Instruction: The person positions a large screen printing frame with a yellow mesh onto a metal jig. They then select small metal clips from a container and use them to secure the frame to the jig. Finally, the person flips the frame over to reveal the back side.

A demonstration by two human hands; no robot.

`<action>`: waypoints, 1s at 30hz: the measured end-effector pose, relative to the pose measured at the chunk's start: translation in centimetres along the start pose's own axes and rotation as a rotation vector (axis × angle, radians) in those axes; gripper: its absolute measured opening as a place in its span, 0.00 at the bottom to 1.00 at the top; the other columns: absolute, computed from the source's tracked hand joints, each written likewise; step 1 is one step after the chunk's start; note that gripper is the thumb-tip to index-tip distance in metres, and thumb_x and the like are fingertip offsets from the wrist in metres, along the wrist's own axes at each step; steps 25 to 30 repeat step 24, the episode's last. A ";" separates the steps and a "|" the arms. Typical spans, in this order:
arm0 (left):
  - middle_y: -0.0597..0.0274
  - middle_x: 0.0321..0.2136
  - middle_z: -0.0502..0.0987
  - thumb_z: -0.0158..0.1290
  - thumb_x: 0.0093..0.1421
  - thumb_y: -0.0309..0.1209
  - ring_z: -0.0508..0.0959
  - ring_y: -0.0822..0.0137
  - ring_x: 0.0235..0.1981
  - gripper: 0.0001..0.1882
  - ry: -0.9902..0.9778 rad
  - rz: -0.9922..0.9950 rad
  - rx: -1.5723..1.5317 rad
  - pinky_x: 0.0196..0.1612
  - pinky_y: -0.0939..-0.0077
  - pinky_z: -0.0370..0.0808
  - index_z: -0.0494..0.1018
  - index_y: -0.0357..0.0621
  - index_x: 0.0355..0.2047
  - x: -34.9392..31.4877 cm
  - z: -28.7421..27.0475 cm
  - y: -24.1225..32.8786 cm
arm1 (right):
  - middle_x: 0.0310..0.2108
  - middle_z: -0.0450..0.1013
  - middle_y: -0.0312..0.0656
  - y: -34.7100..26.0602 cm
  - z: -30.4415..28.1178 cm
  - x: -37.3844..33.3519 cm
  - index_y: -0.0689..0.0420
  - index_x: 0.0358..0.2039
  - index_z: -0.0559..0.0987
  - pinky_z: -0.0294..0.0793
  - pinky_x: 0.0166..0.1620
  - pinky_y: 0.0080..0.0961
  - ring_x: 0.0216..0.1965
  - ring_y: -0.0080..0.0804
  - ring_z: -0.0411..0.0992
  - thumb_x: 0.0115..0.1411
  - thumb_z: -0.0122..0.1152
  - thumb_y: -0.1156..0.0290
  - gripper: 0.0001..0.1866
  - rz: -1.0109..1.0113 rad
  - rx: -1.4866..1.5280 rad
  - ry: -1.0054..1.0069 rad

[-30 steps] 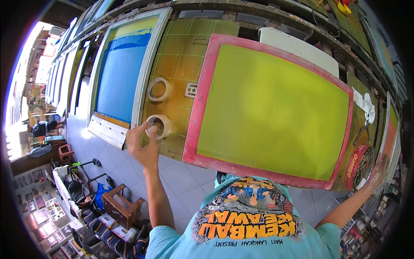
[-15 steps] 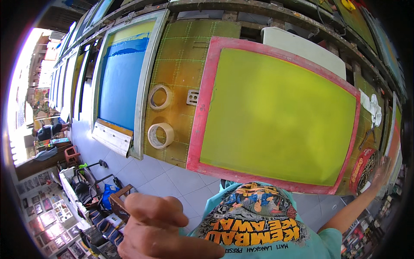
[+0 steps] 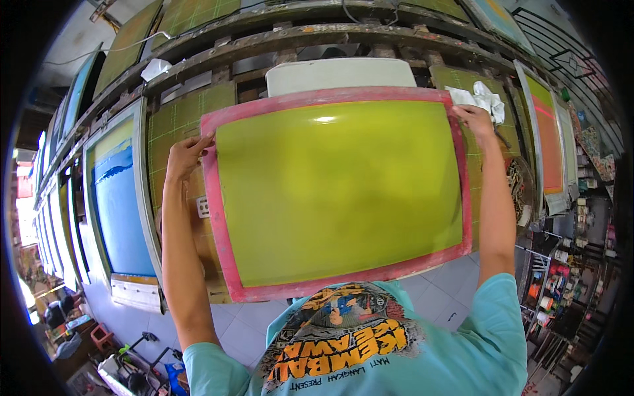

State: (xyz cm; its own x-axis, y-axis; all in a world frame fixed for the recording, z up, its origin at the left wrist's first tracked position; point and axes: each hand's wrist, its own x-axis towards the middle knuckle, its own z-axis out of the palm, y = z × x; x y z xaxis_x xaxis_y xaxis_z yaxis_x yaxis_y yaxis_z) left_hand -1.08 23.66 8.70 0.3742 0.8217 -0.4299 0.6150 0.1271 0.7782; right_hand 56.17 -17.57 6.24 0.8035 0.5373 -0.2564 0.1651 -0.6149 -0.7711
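A large screen printing frame [image 3: 343, 97] with a pink-red border lies in front of me, its mesh [image 3: 343, 198] yellow-green and glossy near the far edge. My left hand [image 3: 188, 157] is closed on the left side of the border, close to its far corner. Over at the far right corner, my right hand [image 3: 474, 120] grips the border with bent fingers; the thumb side is partly hidden. Both arms are stretched forward along the frame's sides. Beside my left forearm, a small metal plate with holes [image 3: 203, 207] rests on the board.
A blue-inked screen [image 3: 119, 204] stands at left, a pale squeegee [image 3: 137, 295] at its near end. Behind the frame is a white panel [image 3: 340, 74] and wooden rails [image 3: 264, 41]. Crumpled white tissue [image 3: 487, 100] and a tin [image 3: 518, 181] lie right, before an orange-yellow screen [image 3: 548, 138].
My left hand has come up from low in front of me onto the frame's left side. My right hand has moved from near the tin to the far right corner. The view has turned rightward.
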 end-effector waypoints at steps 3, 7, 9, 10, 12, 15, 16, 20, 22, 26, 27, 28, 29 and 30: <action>0.64 0.31 0.84 0.67 0.57 0.48 0.78 0.76 0.29 0.25 0.046 0.006 0.111 0.33 0.80 0.74 0.84 0.35 0.38 2.2 1.3 -0.5 | 0.35 0.81 0.36 0.6 0.7 1.7 0.62 0.40 0.86 0.71 0.39 0.19 0.32 0.19 0.73 0.59 0.73 0.65 0.14 -0.053 0.028 -0.031; 0.62 0.30 0.85 0.69 0.56 0.46 0.81 0.76 0.30 0.24 0.084 -0.022 0.089 0.34 0.80 0.75 0.85 0.34 0.38 3.1 2.8 0.0 | 0.30 0.80 0.34 2.6 0.1 3.5 0.59 0.35 0.84 0.73 0.28 0.20 0.27 0.19 0.74 0.55 0.76 0.64 0.14 -0.114 -0.007 0.074; 0.62 0.31 0.85 0.69 0.56 0.45 0.81 0.76 0.31 0.23 0.088 -0.028 0.085 0.35 0.79 0.76 0.85 0.34 0.38 3.7 2.0 -0.9 | 0.30 0.80 0.33 2.0 1.8 3.5 0.58 0.35 0.83 0.73 0.28 0.21 0.28 0.19 0.74 0.54 0.77 0.64 0.14 -0.106 0.002 0.092; 0.61 0.31 0.85 0.69 0.55 0.44 0.81 0.75 0.31 0.23 0.087 -0.016 0.071 0.36 0.79 0.76 0.85 0.34 0.38 4.4 1.3 -1.9 | 0.29 0.79 0.33 1.5 2.8 3.4 0.58 0.36 0.83 0.74 0.28 0.21 0.29 0.19 0.74 0.54 0.77 0.63 0.15 -0.103 0.009 0.099; 0.63 0.29 0.84 0.69 0.55 0.46 0.77 0.76 0.27 0.23 0.103 0.009 0.112 0.31 0.79 0.71 0.85 0.36 0.39 5.0 0.7 -2.3 | 0.30 0.79 0.33 1.3 3.0 3.2 0.57 0.37 0.83 0.74 0.28 0.20 0.30 0.19 0.74 0.54 0.78 0.63 0.16 -0.084 0.018 0.112; 0.67 0.25 0.81 0.70 0.54 0.48 0.70 0.78 0.21 0.24 0.137 0.017 0.190 0.21 0.80 0.61 0.85 0.39 0.39 4.5 1.4 -1.9 | 0.31 0.79 0.33 1.9 3.0 2.6 0.57 0.37 0.83 0.75 0.28 0.21 0.30 0.19 0.74 0.53 0.78 0.63 0.16 -0.092 0.042 0.138; 0.67 0.25 0.81 0.70 0.54 0.47 0.70 0.78 0.21 0.24 0.122 0.011 0.153 0.21 0.80 0.61 0.85 0.38 0.39 4.1 1.7 -1.6 | 0.31 0.79 0.34 2.2 2.9 2.4 0.57 0.37 0.83 0.75 0.28 0.21 0.29 0.19 0.74 0.53 0.78 0.63 0.17 -0.101 0.052 0.147; 0.66 0.25 0.81 0.71 0.53 0.45 0.71 0.77 0.22 0.24 0.106 -0.033 0.048 0.22 0.81 0.61 0.84 0.37 0.40 3.9 2.4 -0.8 | 0.33 0.80 0.35 2.8 2.6 2.9 0.58 0.38 0.82 0.75 0.28 0.21 0.30 0.20 0.74 0.52 0.78 0.62 0.18 -0.141 0.025 0.182; 0.66 0.26 0.82 0.72 0.52 0.45 0.73 0.77 0.23 0.24 0.118 0.033 0.022 0.22 0.81 0.63 0.85 0.37 0.41 5.4 2.1 -2.5 | 0.35 0.80 0.36 3.5 2.4 3.7 0.58 0.39 0.82 0.75 0.28 0.21 0.30 0.20 0.74 0.52 0.78 0.62 0.18 -0.179 0.028 0.189; 0.60 0.30 0.85 0.72 0.51 0.43 0.80 0.75 0.27 0.23 0.166 0.102 0.017 0.30 0.85 0.73 0.85 0.39 0.42 7.2 1.3 -5.2 | 0.34 0.80 0.35 3.4 3.5 4.2 0.58 0.40 0.82 0.77 0.32 0.24 0.27 0.23 0.74 0.52 0.78 0.62 0.19 -0.171 -0.002 0.204; 0.60 0.30 0.85 0.72 0.51 0.43 0.80 0.75 0.27 0.23 0.166 0.102 0.017 0.30 0.85 0.73 0.85 0.39 0.42 7.2 1.3 -5.2 | 0.34 0.80 0.35 3.4 3.5 4.2 0.58 0.40 0.82 0.77 0.32 0.24 0.27 0.23 0.74 0.52 0.78 0.62 0.19 -0.171 -0.002 0.204; 0.60 0.30 0.85 0.72 0.51 0.43 0.80 0.75 0.27 0.23 0.166 0.102 0.017 0.30 0.85 0.73 0.85 0.39 0.42 7.2 1.3 -5.2 | 0.34 0.80 0.35 3.4 3.5 4.2 0.58 0.40 0.82 0.77 0.32 0.24 0.27 0.23 0.74 0.52 0.78 0.62 0.19 -0.171 -0.002 0.204; 0.60 0.30 0.85 0.72 0.51 0.43 0.80 0.75 0.27 0.23 0.166 0.102 0.017 0.30 0.85 0.73 0.85 0.39 0.42 7.2 1.3 -5.2 | 0.34 0.80 0.35 3.4 3.5 4.2 0.58 0.40 0.82 0.77 0.32 0.24 0.27 0.23 0.74 0.52 0.78 0.62 0.19 -0.171 -0.002 0.204; 0.60 0.30 0.85 0.72 0.51 0.43 0.80 0.75 0.27 0.23 0.166 0.102 0.017 0.30 0.85 0.73 0.85 0.39 0.42 7.2 1.3 -5.2 | 0.34 0.80 0.35 3.4 3.5 4.2 0.58 0.40 0.82 0.77 0.32 0.24 0.27 0.23 0.74 0.52 0.78 0.62 0.19 -0.171 -0.002 0.204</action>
